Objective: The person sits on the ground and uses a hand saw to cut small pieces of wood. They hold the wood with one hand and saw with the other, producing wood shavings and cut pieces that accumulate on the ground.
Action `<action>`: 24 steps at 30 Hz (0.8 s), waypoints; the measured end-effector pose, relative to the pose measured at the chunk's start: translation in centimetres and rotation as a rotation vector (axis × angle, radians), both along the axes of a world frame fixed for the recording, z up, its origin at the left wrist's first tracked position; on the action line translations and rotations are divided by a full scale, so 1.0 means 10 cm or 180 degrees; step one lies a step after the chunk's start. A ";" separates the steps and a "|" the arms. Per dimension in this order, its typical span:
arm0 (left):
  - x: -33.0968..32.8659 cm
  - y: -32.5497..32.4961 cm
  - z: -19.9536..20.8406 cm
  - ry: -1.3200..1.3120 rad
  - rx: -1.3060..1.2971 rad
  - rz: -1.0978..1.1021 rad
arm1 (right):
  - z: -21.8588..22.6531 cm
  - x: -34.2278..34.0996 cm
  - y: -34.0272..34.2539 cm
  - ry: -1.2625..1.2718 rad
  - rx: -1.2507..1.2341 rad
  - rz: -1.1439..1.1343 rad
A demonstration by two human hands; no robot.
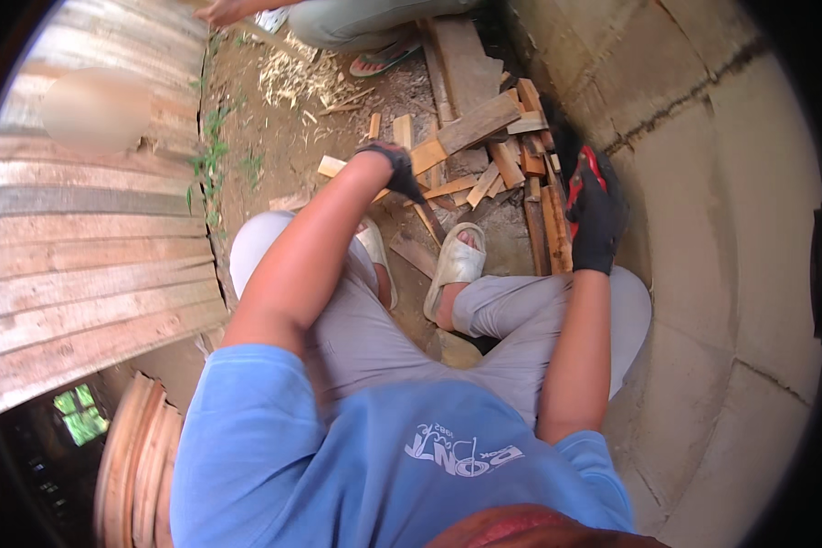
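Note:
My left hand (395, 169), in a dark work glove, is closed at the near end of a long piece of wood (478, 122). That piece slants up to the right over the pile, its hand end paler than the rest. Most of the fingers are hidden beneath the hand. At the right, my gloved right hand (599, 215) is wrapped round a red tool (586, 170); the hand covers most of it, so its kind is unclear. Between my hands lies a heap of split wood pieces (510, 164), near my sandalled feet.
A concrete block wall (690, 192) stands close on my right, a plank wall (91, 219) on the left. Ahead, another person crouches beside wood shavings (297, 75), with one hand (228, 9) on a stick. A wide board (466, 59) lies behind the heap.

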State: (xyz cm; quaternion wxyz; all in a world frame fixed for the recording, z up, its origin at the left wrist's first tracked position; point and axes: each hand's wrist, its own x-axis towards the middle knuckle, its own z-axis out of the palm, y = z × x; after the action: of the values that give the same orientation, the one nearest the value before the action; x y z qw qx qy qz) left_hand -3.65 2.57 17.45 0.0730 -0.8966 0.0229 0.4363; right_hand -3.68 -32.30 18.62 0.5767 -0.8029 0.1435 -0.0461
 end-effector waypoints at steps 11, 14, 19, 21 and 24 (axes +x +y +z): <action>-0.03 0.32 -1.42 -0.1694 -0.1063 0.1377 | 0.98 -0.97 0.36 -0.0476 -0.0926 0.0786; -0.05 0.31 -1.76 -0.1987 -0.1397 0.1275 | 0.98 -1.38 0.52 -0.0406 -0.1224 0.1154; 0.01 0.18 -2.00 -0.2104 -0.1317 0.1479 | 0.67 -1.59 1.14 -0.1178 -0.2031 0.2135; 0.01 0.09 -1.85 -0.2035 -0.1231 0.1581 | 0.53 -1.45 1.38 -0.1036 -0.2190 0.2289; 0.08 0.05 -1.95 -0.2173 -0.1231 0.1771 | 0.28 -1.27 1.67 -0.1092 -0.2225 0.2341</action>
State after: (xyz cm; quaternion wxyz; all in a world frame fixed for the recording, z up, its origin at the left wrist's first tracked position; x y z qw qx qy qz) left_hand -2.83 3.04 -2.03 -0.2112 -0.9578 -0.1624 0.1076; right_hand -16.43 -15.61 21.39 0.2682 -0.9253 -0.2675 -0.0166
